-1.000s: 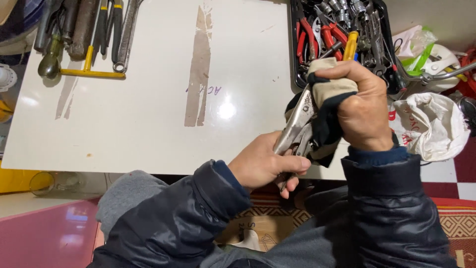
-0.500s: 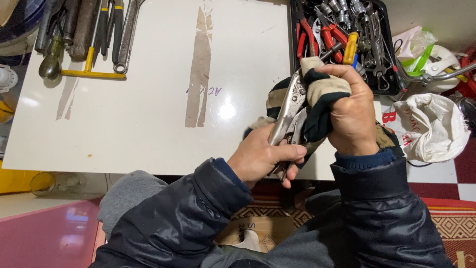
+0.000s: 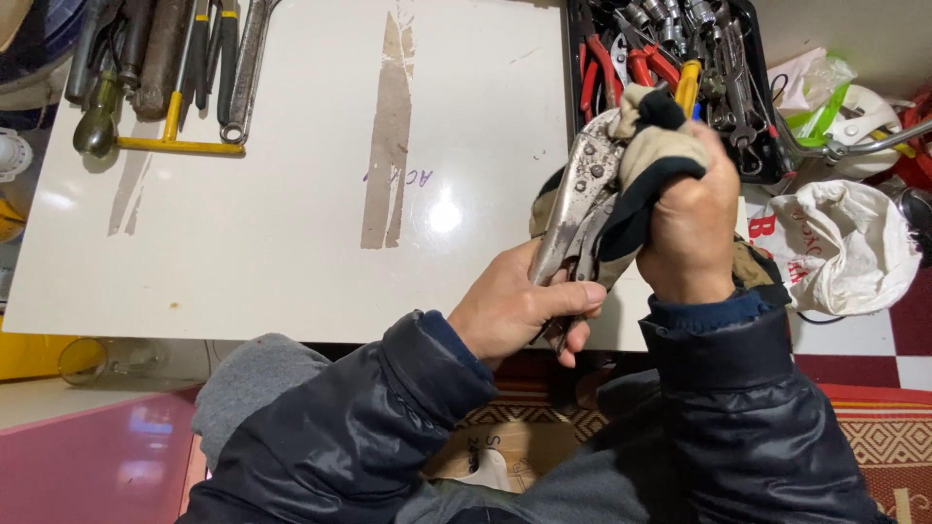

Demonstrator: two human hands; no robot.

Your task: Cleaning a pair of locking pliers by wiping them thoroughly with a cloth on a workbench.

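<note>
The fingers of the left hand (image 3: pixel 515 311) are curled tight round the lower handles of a pair of steel locking pliers (image 3: pixel 575 209), the thumb lying across the front of the handles and the fingertips tucked under them. The pliers stand tilted, handles low near the worktop's near edge and the jaw end up and to the right. The fingers of the right hand (image 3: pixel 691 228) are closed in a fist on a bunched rag (image 3: pixel 649 155), tan with dark navy bands, pressed against the upper part of the pliers so that the cloth wraps over the jaw end and hides most of it. Both hands are held just above the near right part of the white worktop (image 3: pixel 291 223), with dark padded jacket sleeves (image 3: pixel 388 408) running back toward the camera.

Behind the right hand, at the worktop's far right corner, sits a black tray (image 3: pixel 575 87) crowded with tools: red-handled pliers (image 3: pixel 600 73), a yellow-handled tool (image 3: pixel 687 85), spanners and sockets. A brown streak of torn tape residue (image 3: pixel 388 126) runs down the middle of the worktop. At the far left lie a row of dark-handled tools and a long spanner (image 3: pixel 243 68), with a yellow T-handled wrench (image 3: pixel 180 144) just in front. A crumpled white plastic bag (image 3: pixel 840 247) lies off the worktop to the right
</note>
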